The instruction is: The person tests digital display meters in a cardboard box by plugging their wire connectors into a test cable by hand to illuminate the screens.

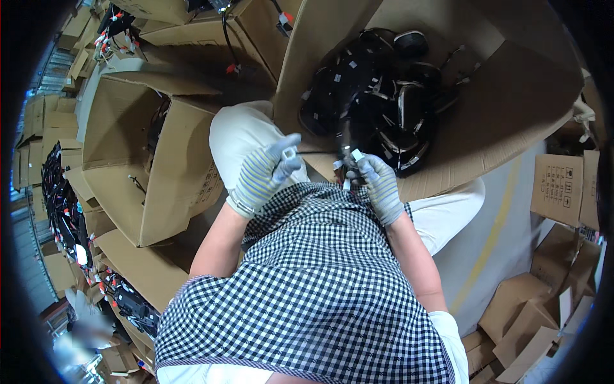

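Both my hands wear striped grey-and-white gloves. Between the thumb and fingers of my left hand (263,173) is a small white plastic connector housing (289,153), held above my lap. My right hand (378,182) pinches a white connector (357,155) at the end of a black wire harness (345,137). The harness runs up over the near edge of a large open cardboard box (505,128) at my knees. Inside that box lies a heap of coiled black wire harnesses (403,96). The two connectors are apart.
To the left stands another open cardboard box (169,173) with some dark wiring inside. Bundles of black harnesses (64,205) are stacked along the far left. Flattened and open cartons (518,307) lie at the right, beyond a yellow floor line (492,237). A blurred person (83,326) is at lower left.
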Demonstrator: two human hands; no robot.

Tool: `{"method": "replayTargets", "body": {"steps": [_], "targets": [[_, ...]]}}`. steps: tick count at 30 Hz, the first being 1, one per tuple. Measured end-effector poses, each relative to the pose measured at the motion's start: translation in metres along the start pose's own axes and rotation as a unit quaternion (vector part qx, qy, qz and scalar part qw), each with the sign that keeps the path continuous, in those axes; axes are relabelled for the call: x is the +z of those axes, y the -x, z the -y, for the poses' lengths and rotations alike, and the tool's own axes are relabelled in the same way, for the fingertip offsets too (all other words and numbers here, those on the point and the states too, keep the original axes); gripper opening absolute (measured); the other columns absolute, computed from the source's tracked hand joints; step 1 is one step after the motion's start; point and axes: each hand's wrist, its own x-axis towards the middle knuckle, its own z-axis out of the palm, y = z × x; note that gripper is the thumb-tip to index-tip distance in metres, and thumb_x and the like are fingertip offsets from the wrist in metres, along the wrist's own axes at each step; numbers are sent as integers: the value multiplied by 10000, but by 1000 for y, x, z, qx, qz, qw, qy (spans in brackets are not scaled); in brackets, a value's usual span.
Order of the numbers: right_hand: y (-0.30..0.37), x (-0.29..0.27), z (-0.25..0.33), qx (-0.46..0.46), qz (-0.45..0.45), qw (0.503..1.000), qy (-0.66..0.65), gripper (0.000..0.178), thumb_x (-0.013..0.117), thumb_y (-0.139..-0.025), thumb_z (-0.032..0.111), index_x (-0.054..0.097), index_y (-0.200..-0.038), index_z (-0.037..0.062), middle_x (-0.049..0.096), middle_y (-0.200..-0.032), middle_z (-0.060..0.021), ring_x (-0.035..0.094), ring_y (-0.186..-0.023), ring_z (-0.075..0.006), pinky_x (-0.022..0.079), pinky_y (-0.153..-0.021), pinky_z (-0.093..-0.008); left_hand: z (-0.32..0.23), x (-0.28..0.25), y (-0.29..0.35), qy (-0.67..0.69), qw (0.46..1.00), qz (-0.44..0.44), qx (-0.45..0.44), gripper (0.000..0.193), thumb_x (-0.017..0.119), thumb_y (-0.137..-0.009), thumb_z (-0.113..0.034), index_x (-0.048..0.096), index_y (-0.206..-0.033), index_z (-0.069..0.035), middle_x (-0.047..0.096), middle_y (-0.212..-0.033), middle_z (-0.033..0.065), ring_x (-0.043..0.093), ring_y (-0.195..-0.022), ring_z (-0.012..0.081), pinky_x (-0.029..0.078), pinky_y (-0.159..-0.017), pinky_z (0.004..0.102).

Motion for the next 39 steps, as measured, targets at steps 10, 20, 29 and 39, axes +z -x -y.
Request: {"method": "replayTargets", "body": {"steps": [10,20,29,39], "targets": [[11,23,23,-200,150,865,434,231,490,-911,244,634,-883,66,631,-772,-134,620,-712,-301,476,-645,-379,-16,17,16,25,969,209,-130,398,440,-951,-344,587,-1144,-29,638,-1026,188,605,-966,350,463,-858,390],[4,-1,13,-16,320,872,371,236,545,-890,289,674,-951,101,654,-834,-130,625,-772,-300,478,-721,-368,0,27,21,6,965,238,-105,309,584,-883,-287,662,-972,-1,663,-888,156,637,-823,290,489,-755,348],[8,-1,-3,-60,274,891,358,248,532,-901,294,645,-946,78,652,-854,-139,622,-804,-318,483,-733,-372,3,33,11,20,949,298,-102,373,519,-897,-377,655,-985,-41,656,-918,158,622,-871,322,479,-776,386],[-98,-40,-20,-44,12,664,746,321,516,-880,290,657,-1048,56,646,-1038,-110,607,-984,-309,450,-876,-428,-8,13,25,232,937,148,-216,269,663,-824,-229,662,-1013,-37,607,-818,23,535,-719,82,446,-677,259]]}}
